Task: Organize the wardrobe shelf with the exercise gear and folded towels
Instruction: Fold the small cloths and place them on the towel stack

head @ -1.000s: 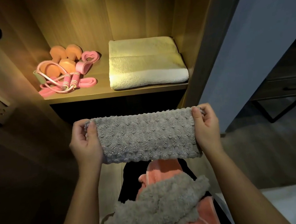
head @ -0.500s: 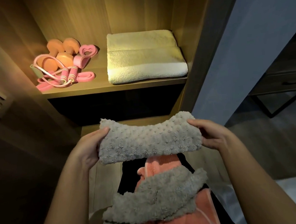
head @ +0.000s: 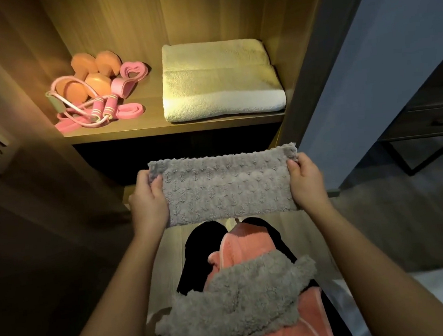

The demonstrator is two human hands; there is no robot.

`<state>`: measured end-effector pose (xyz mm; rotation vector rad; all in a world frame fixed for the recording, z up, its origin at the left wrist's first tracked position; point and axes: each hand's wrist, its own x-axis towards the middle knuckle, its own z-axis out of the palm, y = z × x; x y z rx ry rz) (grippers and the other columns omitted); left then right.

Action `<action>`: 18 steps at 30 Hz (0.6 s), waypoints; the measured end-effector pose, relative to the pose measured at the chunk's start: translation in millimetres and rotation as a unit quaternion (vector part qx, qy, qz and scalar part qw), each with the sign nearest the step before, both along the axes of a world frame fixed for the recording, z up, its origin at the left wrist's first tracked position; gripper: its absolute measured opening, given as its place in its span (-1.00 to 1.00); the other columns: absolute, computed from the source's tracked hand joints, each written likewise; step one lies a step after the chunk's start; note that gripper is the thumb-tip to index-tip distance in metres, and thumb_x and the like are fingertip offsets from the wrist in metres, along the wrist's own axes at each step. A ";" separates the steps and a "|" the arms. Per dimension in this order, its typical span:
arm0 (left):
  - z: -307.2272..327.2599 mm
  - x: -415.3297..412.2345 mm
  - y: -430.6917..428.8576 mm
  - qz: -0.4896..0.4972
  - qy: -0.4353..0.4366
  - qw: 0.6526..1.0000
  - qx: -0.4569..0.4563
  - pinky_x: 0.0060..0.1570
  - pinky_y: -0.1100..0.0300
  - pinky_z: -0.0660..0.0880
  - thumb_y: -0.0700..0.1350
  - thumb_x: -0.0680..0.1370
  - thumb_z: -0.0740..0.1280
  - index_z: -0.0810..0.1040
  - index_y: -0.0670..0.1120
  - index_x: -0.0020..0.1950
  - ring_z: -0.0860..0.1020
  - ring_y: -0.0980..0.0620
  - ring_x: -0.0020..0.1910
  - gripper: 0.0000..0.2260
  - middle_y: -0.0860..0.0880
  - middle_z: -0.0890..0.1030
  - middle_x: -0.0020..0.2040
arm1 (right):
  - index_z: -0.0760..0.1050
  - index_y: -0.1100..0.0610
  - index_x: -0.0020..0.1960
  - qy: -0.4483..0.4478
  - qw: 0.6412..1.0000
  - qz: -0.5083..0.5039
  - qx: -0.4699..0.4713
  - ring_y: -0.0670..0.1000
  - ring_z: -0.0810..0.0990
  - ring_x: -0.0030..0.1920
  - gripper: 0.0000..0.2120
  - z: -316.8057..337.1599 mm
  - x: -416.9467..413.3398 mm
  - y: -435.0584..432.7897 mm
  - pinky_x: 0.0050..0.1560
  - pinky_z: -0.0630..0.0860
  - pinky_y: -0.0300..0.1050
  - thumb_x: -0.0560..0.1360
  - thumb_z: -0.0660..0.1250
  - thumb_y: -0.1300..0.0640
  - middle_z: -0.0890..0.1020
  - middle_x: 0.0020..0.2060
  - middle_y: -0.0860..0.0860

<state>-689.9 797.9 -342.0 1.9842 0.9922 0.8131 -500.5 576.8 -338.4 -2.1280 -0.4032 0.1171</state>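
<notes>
Both hands, left hand and right hand, are gripping the short ends of the folded grey towel, holding its long axis left-to-right, below and in front of the shelf, with the cream towel lying straight ahead, about equally near either hand.

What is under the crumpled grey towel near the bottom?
A pink towel, lying on something black. The crumpled grey towel hides their middle parts.
</notes>
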 end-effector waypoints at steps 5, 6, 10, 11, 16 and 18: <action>14.2 53.2 30.8 0.021 0.030 0.998 -0.041 -0.32 0.09 0.29 -0.05 0.66 0.16 0.45 -0.18 0.01 0.39 0.07 -0.30 -0.79 -0.06 0.48 -0.20 | 0.43 0.30 0.00 -0.005 1.000 0.006 0.007 0.06 0.46 -0.15 -0.76 12.0 46.4 29.5 -0.18 0.35 -0.03 0.65 0.12 0.13 0.56 -0.12 0.22; 18.3 66.5 40.0 0.028 0.033 0.998 -0.049 -0.31 0.09 0.28 -0.04 0.67 0.15 0.46 -0.17 0.02 0.41 0.07 -0.27 -0.78 -0.07 0.50 -0.17 | 0.43 0.30 0.00 -0.009 1.000 0.004 0.003 0.06 0.45 -0.15 -0.76 15.8 58.1 37.4 -0.20 0.32 -0.04 0.65 0.12 0.13 0.55 -0.13 0.20; 33.7 118.1 76.8 0.039 0.051 0.997 -0.041 -0.11 0.14 0.30 -0.02 0.67 0.14 0.49 -0.18 0.14 0.51 -0.15 0.02 -0.74 -0.13 0.54 0.01 | 0.39 0.19 -0.09 -0.034 0.999 0.006 -0.002 0.06 0.45 -0.20 -0.78 28.3 104.4 73.5 -0.27 0.27 -0.06 0.66 0.11 0.10 0.52 -0.22 0.10; 35.8 130.1 86.4 0.043 0.055 0.997 -0.036 -0.08 0.14 0.29 -0.02 0.67 0.14 0.48 -0.19 0.19 0.50 -0.16 0.05 -0.72 -0.15 0.54 0.04 | 0.37 0.18 -0.10 -0.039 0.999 0.006 -0.008 0.05 0.45 -0.23 -0.78 30.2 117.1 83.4 -0.29 0.28 -0.06 0.66 0.11 0.08 0.50 -0.25 0.07; 42.3 187.1 134.4 0.029 0.094 0.995 0.024 -0.13 0.05 0.29 -0.11 0.67 0.14 0.45 -0.27 0.15 0.50 -0.21 0.04 -0.77 -0.22 0.51 0.01 | 0.34 0.16 -0.07 -0.060 0.996 0.017 -0.064 0.15 0.46 -0.16 -0.78 43.5 178.1 136.0 -0.21 0.38 0.00 0.67 0.07 0.06 0.48 -0.21 0.10; 44.8 208.8 153.8 0.024 0.095 0.994 0.039 -0.11 0.03 0.31 -0.12 0.66 0.14 0.45 -0.28 0.16 0.50 -0.25 0.07 -0.76 -0.25 0.54 0.06 | 0.37 0.19 0.03 -0.065 0.992 0.017 -0.102 0.17 0.44 -0.14 -0.78 45.7 197.6 151.3 -0.18 0.35 -0.01 0.67 0.05 0.07 0.50 -0.13 0.15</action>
